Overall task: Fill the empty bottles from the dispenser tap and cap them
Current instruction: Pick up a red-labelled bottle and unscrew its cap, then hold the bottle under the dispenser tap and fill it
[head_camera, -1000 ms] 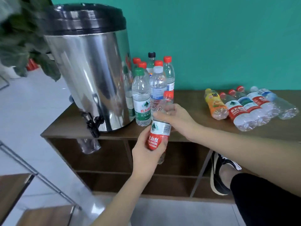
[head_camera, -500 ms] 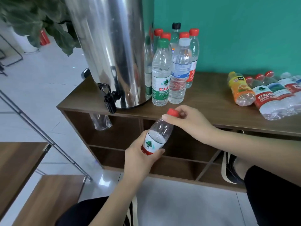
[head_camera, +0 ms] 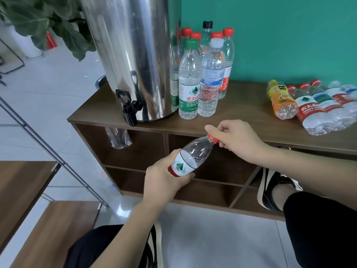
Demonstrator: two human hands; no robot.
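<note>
Bottle (head_camera: 190, 158) in hand, we hold it tilted in front of the wooden shelf unit (head_camera: 241, 130), neck pointing up and to the right, below the front edge of the top board. Our left hand (head_camera: 164, 182) wraps its fingers and thumb round the labelled lower body, while our right hand (head_camera: 234, 141) pinches the red cap (head_camera: 212, 138) between thumb and curled fingers. Whether the cap is screwed tight we cannot tell. On the shelf top to the far left stands the steel dispenser (head_camera: 131, 59), its black tap (head_camera: 128, 107) hanging over the near edge. Just right of the dispenser we see a cluster of upright capped bottles (head_camera: 202, 74), touching one another. Well apart on the far right, a row of bottles lying on their sides (head_camera: 313, 107) rests with their bases toward us.
</note>
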